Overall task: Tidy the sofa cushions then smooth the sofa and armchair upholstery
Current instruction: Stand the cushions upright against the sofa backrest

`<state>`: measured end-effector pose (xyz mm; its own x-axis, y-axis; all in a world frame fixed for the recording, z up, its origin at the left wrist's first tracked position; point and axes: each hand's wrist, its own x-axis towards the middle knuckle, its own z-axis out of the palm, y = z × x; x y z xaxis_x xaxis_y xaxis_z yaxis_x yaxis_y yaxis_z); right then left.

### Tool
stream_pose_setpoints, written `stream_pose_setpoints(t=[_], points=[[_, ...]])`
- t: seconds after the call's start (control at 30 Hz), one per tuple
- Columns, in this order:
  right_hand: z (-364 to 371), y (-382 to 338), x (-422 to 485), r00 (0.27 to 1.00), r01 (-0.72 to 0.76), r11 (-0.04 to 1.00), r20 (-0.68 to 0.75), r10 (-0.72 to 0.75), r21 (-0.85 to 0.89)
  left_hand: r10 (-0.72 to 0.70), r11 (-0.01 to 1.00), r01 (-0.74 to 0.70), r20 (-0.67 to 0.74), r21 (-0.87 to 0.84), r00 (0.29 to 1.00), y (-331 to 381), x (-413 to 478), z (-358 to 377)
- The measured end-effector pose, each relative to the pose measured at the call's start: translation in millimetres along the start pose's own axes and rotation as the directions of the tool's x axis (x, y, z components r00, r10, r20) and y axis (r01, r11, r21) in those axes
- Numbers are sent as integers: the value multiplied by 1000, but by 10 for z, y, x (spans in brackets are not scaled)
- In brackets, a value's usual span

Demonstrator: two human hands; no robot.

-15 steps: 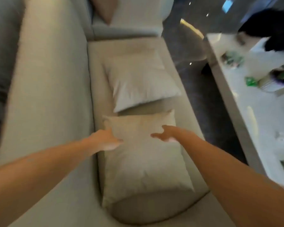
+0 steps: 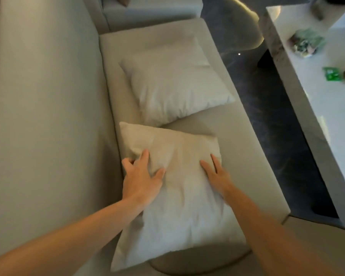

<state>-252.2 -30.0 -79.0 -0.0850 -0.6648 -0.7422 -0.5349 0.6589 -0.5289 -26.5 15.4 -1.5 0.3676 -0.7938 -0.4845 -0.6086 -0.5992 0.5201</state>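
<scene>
Two beige square cushions lie flat on the seat of a light grey sofa [image 2: 247, 148]. The near cushion [image 2: 179, 212] is under both my hands. My left hand [image 2: 140, 176] rests on its left part with fingers spread, fingertips pressing into the fabric near the left edge. Near the cushion's right edge, my right hand [image 2: 217, 176] lies flat with fingers extended. The far cushion [image 2: 173, 86] lies untouched farther along the seat, its near corner meeting the near cushion's top edge. The sofa backrest [image 2: 48, 116] runs along the left.
A white low table [image 2: 317, 120] stands to the right with a green packet [image 2: 332, 73] and other small items on it. Dark floor [image 2: 267, 108] runs between sofa and table. Another seat section with a brownish cushion [image 2: 124, 0] lies at the top.
Both hands have come down onto the near cushion, spreading and pressing on its fabric. The view has shifted slightly closer to the sofa.
</scene>
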Motion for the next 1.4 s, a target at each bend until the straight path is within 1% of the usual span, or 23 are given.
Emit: stream_pose_setpoints(t=[0.1,0.2,0.3,0.37,0.43,0.47,0.5,0.53,0.57,0.6,0.63,0.67,0.7,0.73,0.77,0.8,0.87,0.93,1.0,1.03,1.17,1.3,1.4], points=[[143,-256,-241,989,-4,991,147,-16,135,170,978,-167,-14,122,985,206,-252,-671],[573,-550,-374,940,-59,959,339,-40,277,225,944,-218,-3,250,974,180,-434,-1152],[1070,-774,-412,889,-74,978,457,-23,194,133,881,-184,145,436,980,64,-498,-1373],[1229,-797,-393,886,-132,984,460,62,121,110,768,-224,221,600,969,39,-478,-1374],[1147,-806,-362,848,-222,973,505,162,60,188,612,-282,210,739,959,154,-337,-1321],[1039,-833,-332,820,-233,972,540,192,9,237,547,-310,211,778,948,266,-205,-1275],[898,-902,-264,806,-209,977,558,199,-48,264,516,-326,215,792,940,404,-23,-1223],[741,-1002,-128,819,-162,983,543,183,-87,270,524,-325,208,787,940,553,200,-1171],[577,-1136,48,861,-101,991,491,134,-92,262,579,-309,187,755,947,696,457,-1118],[414,-1293,263,919,-25,997,391,50,-67,234,664,-274,154,696,960,821,738,-1062],[238,-1486,494,967,65,997,248,-50,-49,191,751,-227,126,621,974,918,1024,-994],[70,-1681,725,983,164,984,95,-157,-75,133,826,-169,106,538,985,972,1301,-914],[-79,-1830,926,964,253,959,-51,-261,-128,69,896,-97,80,433,994,974,1559,-813],[-204,-1960,1148,921,323,928,-162,-353,-186,-3,949,-17,62,315,998,970,1835,-686],[-295,-2042,1317,895,344,910,-210,-392,-232,-82,975,66,66,213,994,960,2034,-587],[-338,-2087,1431,893,329,907,-224,-389,-264,-155,979,144,67,144,986,931,2186,-493],[-292,-2107,1783,907,281,910,-226,-355,-304,-208,976,203,49,78,977,835,2574,-215],[-167,-2031,2096,920,243,923,-231,-318,-300,-196,978,200,76,-58,978,729,2848,-8],[-41,-1872,2285,913,259,935,-256,-319,-240,-181,949,205,118,-240,976,613,2979,124],[-5,-1797,2332,905,278,938,-271,-328,-208,-155,945,179,107,-274,982,569,2992,153],[-41,-1772,2270,900,287,951,-305,-310,-117,-30,973,6,-99,-232,995,657,2913,62],[-81,-2116,2018,943,238,956,-278,-185,171,66,978,-114,-258,-176,964,1145,2685,-486],[119,-2422,1749,981,168,911,-151,-118,378,195,980,-195,-324,31,926,1449,2523,-1093]])
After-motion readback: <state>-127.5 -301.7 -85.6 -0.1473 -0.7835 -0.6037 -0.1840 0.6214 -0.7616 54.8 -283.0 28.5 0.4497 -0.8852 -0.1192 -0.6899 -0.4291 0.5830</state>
